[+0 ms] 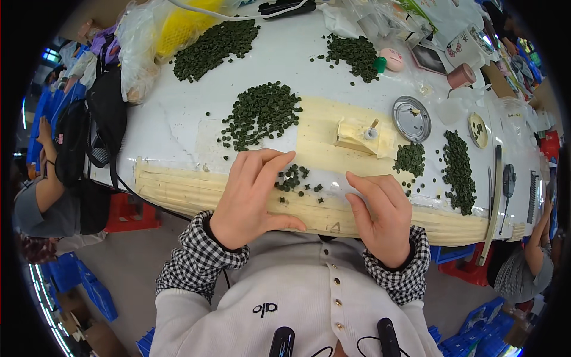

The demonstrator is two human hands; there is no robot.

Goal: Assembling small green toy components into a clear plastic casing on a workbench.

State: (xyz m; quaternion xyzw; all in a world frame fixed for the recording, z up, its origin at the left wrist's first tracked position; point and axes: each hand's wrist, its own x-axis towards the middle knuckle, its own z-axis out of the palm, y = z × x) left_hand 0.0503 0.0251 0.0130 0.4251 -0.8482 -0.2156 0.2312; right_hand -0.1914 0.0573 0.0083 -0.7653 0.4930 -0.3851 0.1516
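Note:
My left hand (251, 193) rests at the table's front edge, its thumb spread wide from the fingers and nothing held. Beside its fingertips lies a small cluster of dark green pieces (291, 177), with a few strays toward the edge. My right hand (383, 214) is to the right of that cluster, fingers curved and thumb tip apart from the forefinger; I see nothing between them. Beyond my left hand spreads a larger pile of the same small green pieces (262, 113). A yellow taped block (363, 141) with a small upright peg stands beyond my right hand.
More green piles lie at the far left (217, 47), far right (355, 55) and right (458, 172). A round metal dish (411, 119) is near the block. Tweezers, a dark-handled tool (508, 181) and a curved strip (495, 202) line the right. Plastic bags (140, 47) crowd the back.

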